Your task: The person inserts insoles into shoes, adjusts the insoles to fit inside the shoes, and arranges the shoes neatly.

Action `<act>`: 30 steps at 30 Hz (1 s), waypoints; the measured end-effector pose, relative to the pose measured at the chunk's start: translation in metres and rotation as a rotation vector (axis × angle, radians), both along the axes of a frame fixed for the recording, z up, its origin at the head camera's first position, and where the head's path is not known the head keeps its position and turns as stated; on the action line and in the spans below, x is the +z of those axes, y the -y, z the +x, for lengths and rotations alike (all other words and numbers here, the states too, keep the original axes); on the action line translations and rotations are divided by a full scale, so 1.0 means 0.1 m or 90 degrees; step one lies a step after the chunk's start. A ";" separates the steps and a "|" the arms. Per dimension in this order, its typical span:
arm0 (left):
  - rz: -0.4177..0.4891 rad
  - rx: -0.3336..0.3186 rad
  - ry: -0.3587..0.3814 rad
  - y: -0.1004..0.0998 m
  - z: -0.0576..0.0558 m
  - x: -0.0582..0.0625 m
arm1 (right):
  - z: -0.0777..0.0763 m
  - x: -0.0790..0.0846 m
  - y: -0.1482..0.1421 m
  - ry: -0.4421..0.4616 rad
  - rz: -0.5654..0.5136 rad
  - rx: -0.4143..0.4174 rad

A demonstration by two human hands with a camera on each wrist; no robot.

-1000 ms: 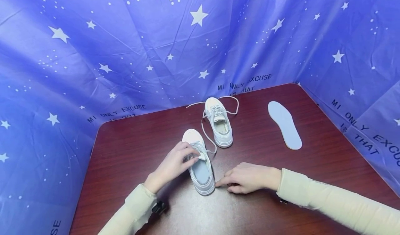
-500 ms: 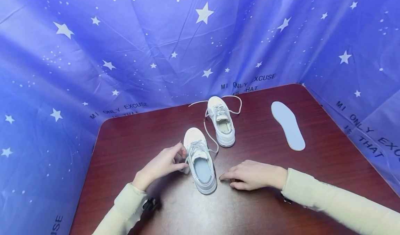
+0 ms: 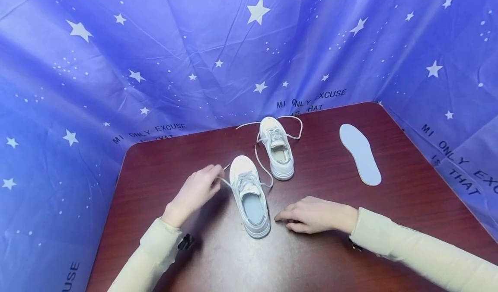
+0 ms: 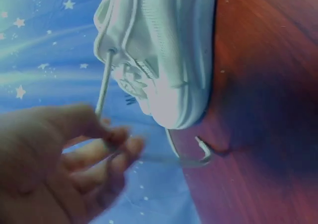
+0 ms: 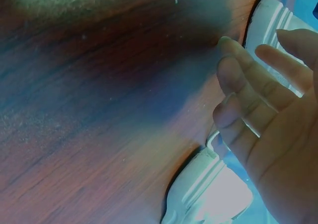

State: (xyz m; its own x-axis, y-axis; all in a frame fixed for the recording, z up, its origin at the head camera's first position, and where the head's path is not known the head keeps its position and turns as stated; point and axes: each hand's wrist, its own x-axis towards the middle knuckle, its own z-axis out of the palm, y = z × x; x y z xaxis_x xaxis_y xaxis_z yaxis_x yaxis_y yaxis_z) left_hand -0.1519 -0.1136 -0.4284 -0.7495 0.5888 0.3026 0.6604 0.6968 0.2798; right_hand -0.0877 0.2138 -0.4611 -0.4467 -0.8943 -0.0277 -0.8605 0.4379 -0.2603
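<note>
The nearer white sneaker (image 3: 240,167) stands on the table with a pale blue insole (image 3: 253,207) inside it. To its left is my left hand (image 3: 192,193), thumb and fingers pinching one of its white shoelaces (image 4: 104,87). In the left wrist view the lace runs taut from an eyelet to my fingers, and its loose end (image 4: 201,152) curls out beyond them. My right hand (image 3: 316,214) holds nothing and hovers low at the right of the sneaker's heel, fingers loosely bent, index fingertip a little apart from it.
A second white sneaker (image 3: 283,171) stands farther back, its laces (image 3: 298,125) trailing on the dark red-brown table (image 3: 412,223). A loose pale insole (image 3: 360,153) lies flat at the right. A blue star-printed curtain (image 3: 175,46) hangs behind the table's back edge.
My left hand has come off the top of the nearer sneaker and moved left, drawing a lace out sideways. My right fingertip has come slightly away from the heel.
</note>
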 end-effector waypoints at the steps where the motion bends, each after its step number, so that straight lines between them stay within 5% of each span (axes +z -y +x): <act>1: 0.014 -0.004 -0.022 -0.04 0.00 0.02 | 0.00 -0.01 0.00 -0.001 -0.001 0.000; 8: 0.073 -0.117 -0.032 -0.42 0.02 0.08 | 0.00 0.00 -0.01 0.000 -0.004 -0.003; 16: -0.042 -0.194 -0.071 -0.89 -0.01 -0.07 | 0.00 -0.04 -0.01 0.000 0.006 -0.015; 20: -0.054 -0.192 -0.074 -0.97 0.00 -0.15 | 0.00 -0.06 -0.01 0.003 0.009 -0.020; 30: 0.115 -0.140 0.018 -0.96 0.03 -0.13 | 0.00 -0.05 -0.02 0.007 0.004 -0.023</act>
State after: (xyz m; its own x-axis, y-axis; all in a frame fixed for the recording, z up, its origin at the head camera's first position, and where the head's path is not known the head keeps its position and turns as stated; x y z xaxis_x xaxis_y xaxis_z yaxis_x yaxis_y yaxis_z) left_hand -0.1487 -0.0174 -0.4415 -0.6189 0.6772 0.3980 0.7807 0.4748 0.4062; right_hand -0.0874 0.2161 -0.4665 -0.4778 -0.8776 -0.0383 -0.8415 0.4698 -0.2668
